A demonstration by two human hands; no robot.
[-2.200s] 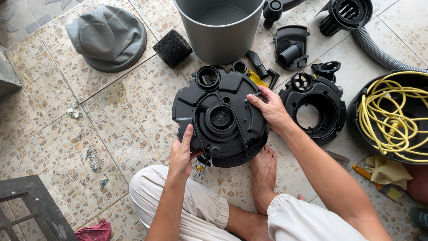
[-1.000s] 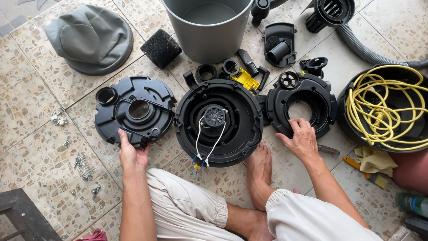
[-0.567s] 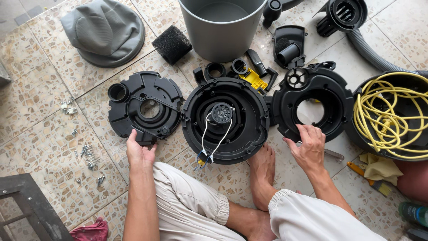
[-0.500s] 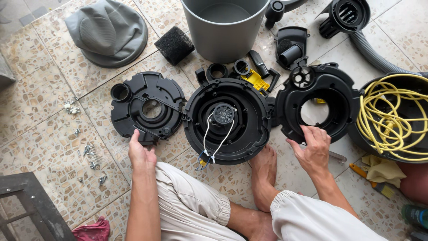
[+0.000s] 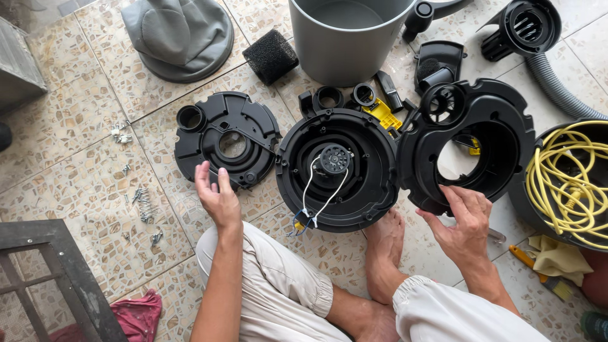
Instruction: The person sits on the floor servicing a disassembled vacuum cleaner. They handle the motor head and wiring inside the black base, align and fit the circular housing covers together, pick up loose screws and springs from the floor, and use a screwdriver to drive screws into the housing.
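A black ring housing point(image 5: 468, 142) is gripped at its lower rim by the right hand point(image 5: 465, 218), right of centre in the frame; the fingers are curled over the edge, with the thumb below. The ring appears tilted up off the tiled floor point(image 5: 76, 126), its left edge just beside the round motor housing point(image 5: 337, 168) at centre. The left hand point(image 5: 216, 193) is held open with fingers spread, holding nothing, just below the flat black cover plate point(image 5: 227, 139) at centre left; contact with the plate cannot be confirmed.

The ring is judged to be moulded plastic: stiff, fairly light and not slippery, but large enough to twist if lifted by one edge only. A hold on opposite rims, or through the central opening, would be steadier. The thin white wires point(image 5: 320, 190) on the motor housing look easily snagged. Loose screws point(image 5: 142, 202) lie at lower left, and a yellow cable point(image 5: 567, 177) is coiled at the right edge.
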